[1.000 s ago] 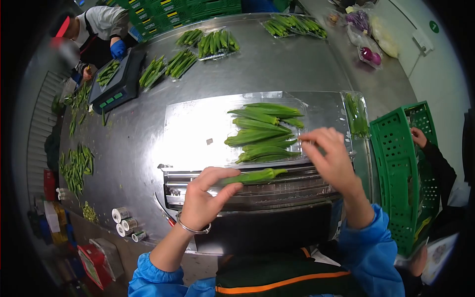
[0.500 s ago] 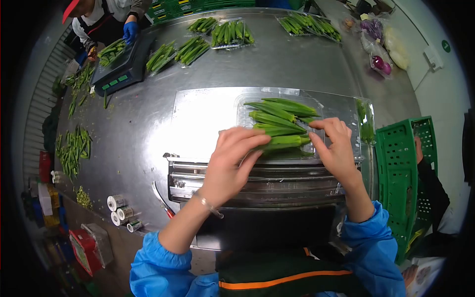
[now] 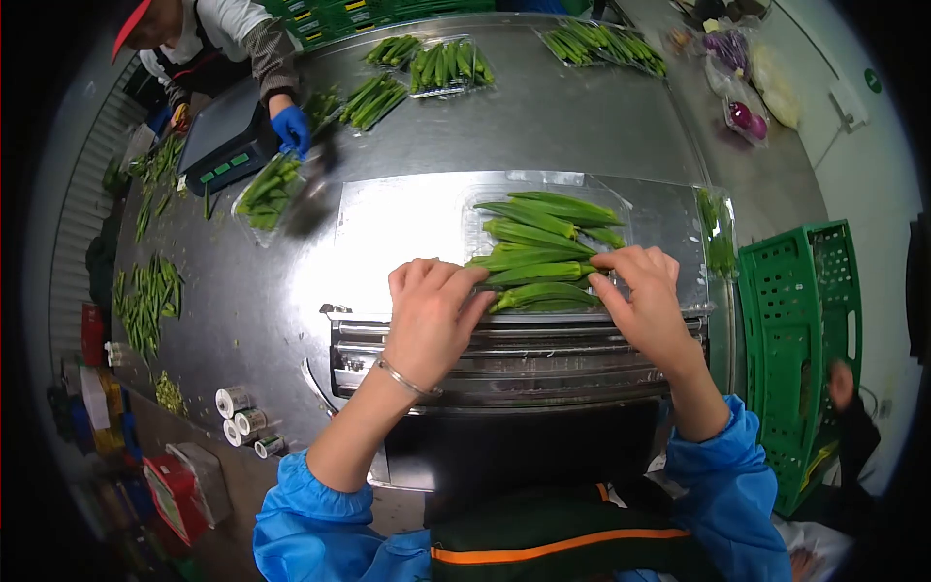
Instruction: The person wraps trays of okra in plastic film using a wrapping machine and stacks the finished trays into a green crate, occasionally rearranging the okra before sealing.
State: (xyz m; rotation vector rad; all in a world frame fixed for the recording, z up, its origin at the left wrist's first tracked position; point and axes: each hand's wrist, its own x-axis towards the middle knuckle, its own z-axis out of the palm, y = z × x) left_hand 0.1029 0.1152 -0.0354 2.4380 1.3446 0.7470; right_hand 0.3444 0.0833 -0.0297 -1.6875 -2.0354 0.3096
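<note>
Several green okra pods (image 3: 543, 247) lie side by side in a clear plastic tray (image 3: 472, 221) on a shiny plate in front of me. The fingers and thumb of my left hand (image 3: 427, 315) close about the left ends of the nearest pods. From the other side, my right hand (image 3: 648, 296) pinches the right ends of these pods between thumb and fingers. Below the tray are the metal rollers (image 3: 543, 361) of a wrapping machine. Parts of the tray are hidden by okra and hands.
A co-worker's blue-gloved hand (image 3: 291, 131) holds a filled okra tray (image 3: 269, 199) beside a scale (image 3: 228, 145). Filled trays (image 3: 451, 66) stand at the back. Loose beans (image 3: 147, 301), label rolls (image 3: 233, 400) and a curved knife (image 3: 317, 388) are left; a green crate (image 3: 781, 339) is right.
My hands have lowered the okra toward me into the near side of the tray. The co-worker has moved a filled tray off the scale toward the middle of the table.
</note>
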